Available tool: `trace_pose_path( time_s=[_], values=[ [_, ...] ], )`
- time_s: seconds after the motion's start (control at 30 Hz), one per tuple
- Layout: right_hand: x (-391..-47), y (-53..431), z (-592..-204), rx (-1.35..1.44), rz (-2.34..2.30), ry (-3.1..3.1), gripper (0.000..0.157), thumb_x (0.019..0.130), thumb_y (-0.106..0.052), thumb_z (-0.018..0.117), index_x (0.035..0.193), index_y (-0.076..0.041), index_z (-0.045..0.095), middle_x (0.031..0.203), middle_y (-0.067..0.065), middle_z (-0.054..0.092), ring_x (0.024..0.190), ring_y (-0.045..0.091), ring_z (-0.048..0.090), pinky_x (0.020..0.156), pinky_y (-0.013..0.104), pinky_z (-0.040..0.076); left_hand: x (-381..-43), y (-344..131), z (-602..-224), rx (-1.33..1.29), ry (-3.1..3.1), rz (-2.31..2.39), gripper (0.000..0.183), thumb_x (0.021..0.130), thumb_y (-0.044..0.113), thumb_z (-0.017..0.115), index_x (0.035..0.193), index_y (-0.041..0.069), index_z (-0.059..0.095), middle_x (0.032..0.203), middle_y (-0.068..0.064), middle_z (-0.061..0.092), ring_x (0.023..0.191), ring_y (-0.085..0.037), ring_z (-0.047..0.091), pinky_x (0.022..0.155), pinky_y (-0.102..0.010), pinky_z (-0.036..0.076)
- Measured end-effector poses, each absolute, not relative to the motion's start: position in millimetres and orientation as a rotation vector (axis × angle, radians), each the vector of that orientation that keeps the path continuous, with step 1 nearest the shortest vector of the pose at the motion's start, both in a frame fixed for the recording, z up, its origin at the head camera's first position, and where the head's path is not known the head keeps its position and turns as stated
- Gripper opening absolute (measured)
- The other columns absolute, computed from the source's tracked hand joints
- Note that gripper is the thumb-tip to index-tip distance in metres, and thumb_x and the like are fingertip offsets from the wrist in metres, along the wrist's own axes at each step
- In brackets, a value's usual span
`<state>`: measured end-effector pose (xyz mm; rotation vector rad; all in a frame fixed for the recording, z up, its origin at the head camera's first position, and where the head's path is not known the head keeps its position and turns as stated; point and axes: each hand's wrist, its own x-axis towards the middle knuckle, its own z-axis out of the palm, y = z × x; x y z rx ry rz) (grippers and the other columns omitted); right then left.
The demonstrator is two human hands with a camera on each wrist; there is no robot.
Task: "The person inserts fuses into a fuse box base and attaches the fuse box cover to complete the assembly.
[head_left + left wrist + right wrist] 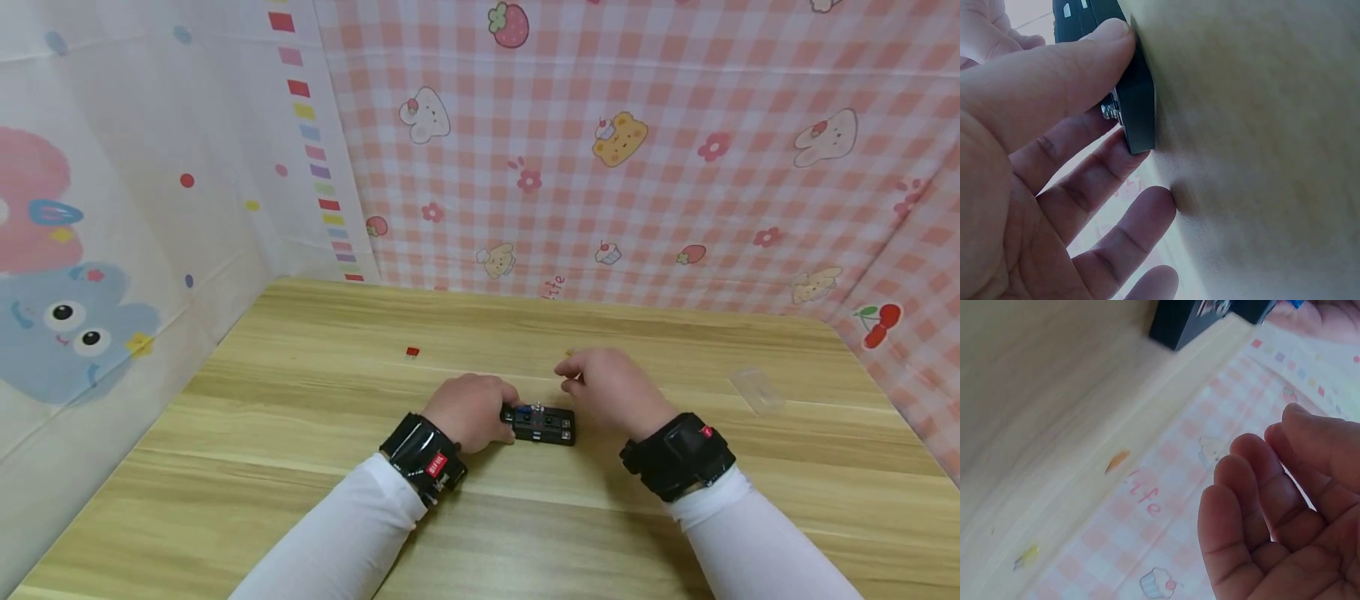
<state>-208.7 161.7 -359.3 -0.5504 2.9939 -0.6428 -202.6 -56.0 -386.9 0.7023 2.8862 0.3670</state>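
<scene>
My left hand pinches the left end of a small black fuse block on the table. In the left wrist view the thumb lies across the block's side, with fingers against the other side and a metal screw near them. A small blue piece, apparently a blade fuse, stands at the block's upper edge. To the right of the block hovers my right hand, fingers loosely bent, with nothing visible held. A yellow fuse and an orange fuse lie beyond it.
A red fuse lies farther back on the left of the wooden table. On the right rests a clear plastic case. Patterned cloth hangs along the table's back and sides.
</scene>
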Motion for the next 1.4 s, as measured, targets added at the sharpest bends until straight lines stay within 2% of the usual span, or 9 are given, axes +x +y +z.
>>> trace_pose_path(
  time_s=[0.47, 0.8, 1.1, 1.4],
  values=[
    [-223, 191, -355, -0.421, -0.574, 3.099, 0.026, 0.101, -0.013, 0.069, 0.123, -0.001, 0.076, 0.118, 0.020, 0.077, 0.105, 0.034, 0.073, 0.095, 0.054, 0.057, -200, -56, -388, 0.673, 2.895, 0.395, 0.041, 0.083, 0.033, 0.090, 0.121, 0.026, 0.079, 0.117, 0.005, 0.077, 0.100, -0.018, 0.066, 0.092, -0.040, 0.053],
    [-235, 211, -355, -0.277, -0.533, 3.071, 0.031, 0.104, -0.014, 0.064, 0.131, 0.000, 0.071, 0.126, 0.022, 0.074, 0.115, 0.038, 0.070, 0.097, 0.056, 0.055, -200, -56, -389, 0.687, 2.902, 0.385, 0.041, 0.083, 0.034, 0.090, 0.121, 0.026, 0.079, 0.118, 0.005, 0.077, 0.103, -0.018, 0.067, 0.094, -0.041, 0.053],
    [-253, 239, -361, -0.270, -0.426, 3.083, 0.027, 0.102, -0.007, 0.061, 0.125, 0.003, 0.073, 0.122, 0.024, 0.073, 0.096, 0.031, 0.065, 0.087, 0.048, 0.055, -202, -56, -388, 0.683, 2.895, 0.384, 0.042, 0.083, 0.033, 0.089, 0.123, 0.026, 0.078, 0.118, 0.006, 0.077, 0.101, -0.018, 0.066, 0.094, -0.041, 0.052],
    [-265, 248, -365, -0.283, -0.316, 3.050, 0.025, 0.094, -0.005, 0.067, 0.116, 0.001, 0.078, 0.116, 0.022, 0.076, 0.099, 0.032, 0.069, 0.091, 0.050, 0.056, -201, -56, -389, 0.685, 2.898, 0.375, 0.041, 0.083, 0.034, 0.090, 0.122, 0.026, 0.078, 0.119, 0.006, 0.077, 0.103, -0.018, 0.066, 0.095, -0.041, 0.052]
  ],
)
